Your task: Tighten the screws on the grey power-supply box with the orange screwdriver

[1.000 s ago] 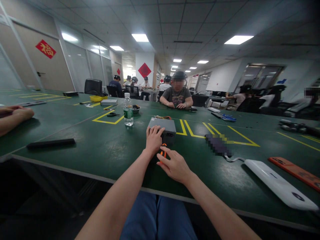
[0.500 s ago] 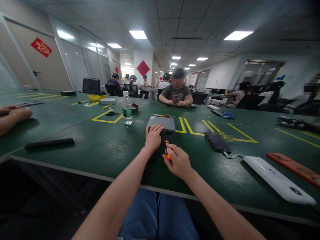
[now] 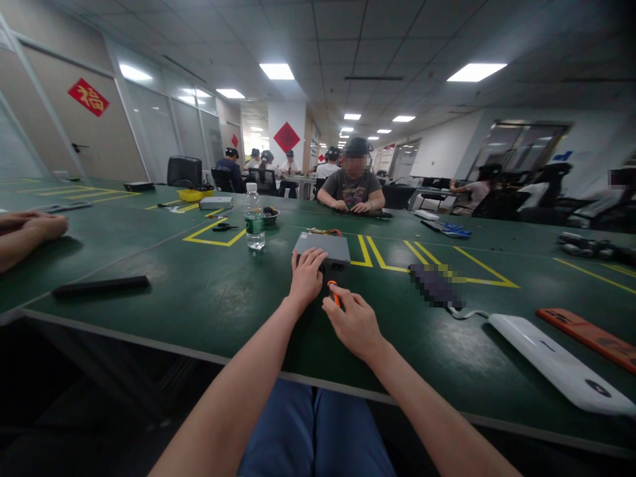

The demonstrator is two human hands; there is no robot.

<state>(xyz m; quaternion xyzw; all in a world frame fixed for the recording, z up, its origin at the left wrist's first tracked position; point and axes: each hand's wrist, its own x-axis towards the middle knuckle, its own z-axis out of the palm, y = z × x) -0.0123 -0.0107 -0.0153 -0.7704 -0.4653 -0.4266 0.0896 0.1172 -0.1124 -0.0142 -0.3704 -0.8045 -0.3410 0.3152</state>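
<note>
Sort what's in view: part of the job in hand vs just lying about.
Part of the job:
- grey, metal-looking rectangular box, left hand on it
- slim orange-handled tool, in the right hand

Apparently just lying about:
- clear plastic bottle with green label
- long black bar
- white rounded oblong device
- flat orange phone

Box point(image 3: 336, 248) on table point(image 3: 199, 318), bottle point(image 3: 255, 224) to left.
</note>
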